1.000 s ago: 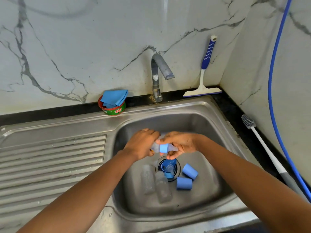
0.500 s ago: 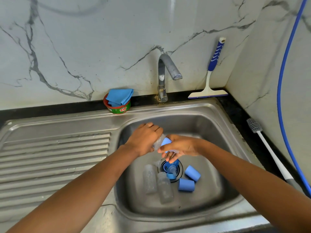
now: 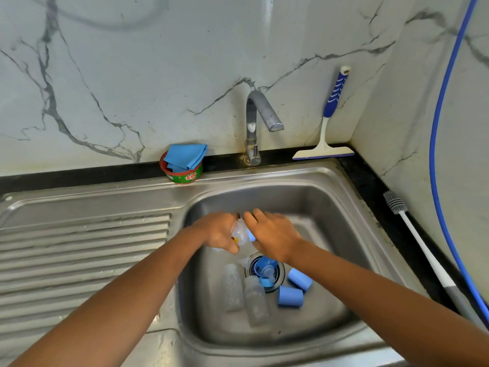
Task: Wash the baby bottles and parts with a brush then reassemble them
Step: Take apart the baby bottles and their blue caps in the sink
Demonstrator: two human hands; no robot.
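The left hand (image 3: pixel 219 233) wraps its curled fingers and thumb round a clear bottle (image 3: pixel 240 230) and holds it in the air over the back half of the sink (image 3: pixel 330 207) basin. The right hand (image 3: pixel 275 238) meets it from the other side. Its fingers are curled over the bottle's far end, where a sliver of a blue collar (image 3: pixel 251 237) shows under the palm. How much of the collar sits on the bottle is hidden by the hand.

Below the hands, in the middle of the basin floor, the drain (image 3: pixel 282 274) holds a round blue part (image 3: pixel 258 264) with a pale teat-like piece (image 3: pixel 268 271) on it. A small blue ring (image 3: pixel 264 282) lies at the drain's front edge. Two more clear bottles (image 3: pixel 232 287) lie side by side just left of the drain, toward the front of the basin. Two blue caps (image 3: pixel 289 296) lie on their sides to the right of the drain, close to each other.

Left of the basin runs the ribbed drainboard (image 3: pixel 79 247). On the back edge of the sink stands a red and green tub (image 3: pixel 184 176) with a folded blue cloth (image 3: pixel 185 156) on top. The faucet (image 3: pixel 254 123) rises behind the basin. A squeegee (image 3: pixel 324 151) leans on the wall at the back right corner of the counter. Along the counter's right edge lies a bottle brush (image 3: pixel 395 203) with a white handle, and a blue hose (image 3: pixel 444 128) hangs beside it against the wall.
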